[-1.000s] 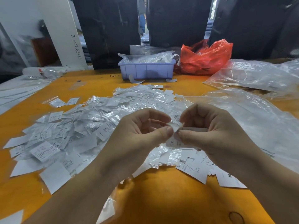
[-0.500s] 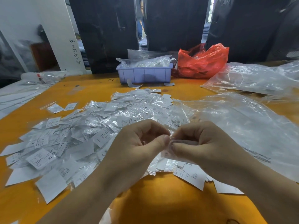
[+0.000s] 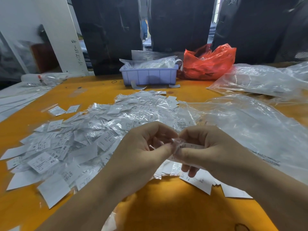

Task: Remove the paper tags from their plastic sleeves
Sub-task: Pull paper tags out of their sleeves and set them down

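Tag (image 3: 191, 146) lies crosswise between both hands, left hand (image 3: 143, 147) pinching the sleeve (image 3: 177, 142) mouth, right hand (image 3: 211, 150) clamped on the paper end.

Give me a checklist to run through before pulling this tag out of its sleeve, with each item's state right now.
1. Left hand pinches the plastic sleeve at its end: ok.
2. Right hand pinches the paper tag: ok.
3. Sleeve mouth opened and tag edge free: cannot tell, the fingertips cover it.
4. Only one tag in the pinch: cannot tell.
5. Work held above the pile of sleeved tags, not snagged in it: ok.
6. Bare spot on the orange table near the hands for the freed tag: ok.
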